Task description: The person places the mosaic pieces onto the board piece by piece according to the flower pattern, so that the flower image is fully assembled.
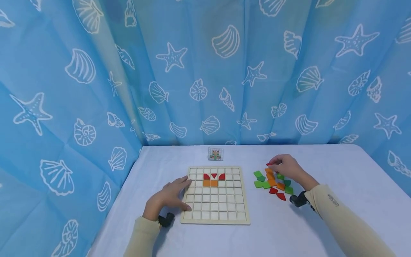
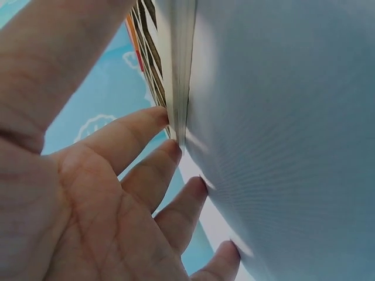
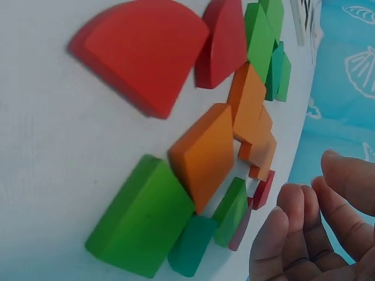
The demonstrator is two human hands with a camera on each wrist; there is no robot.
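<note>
My left hand (image 1: 171, 194) rests at the left edge of a white gridded board (image 1: 218, 222), fingers spread and fairly straight. In the left wrist view its fingertips (image 2: 161, 115) touch the board's side. On the board lie a red triangle (image 1: 214, 175) between two red curved pieces (image 1: 206, 176), with two orange squares (image 1: 210, 183) below. My right hand (image 1: 287, 167) is over the far side of a pile of loose pieces, fingertips bent and close together beside a small red piece (image 1: 269, 164). The right wrist view shows no piece between those fingers.
A small picture card (image 1: 215, 154) lies behind the board. Right of the board are scattered green pieces (image 1: 258, 184), orange pieces (image 1: 269, 174) and red quarter-round pieces (image 1: 280, 196) on the white table (image 1: 346, 171). A blue shell-patterned curtain (image 1: 192, 89) hangs behind.
</note>
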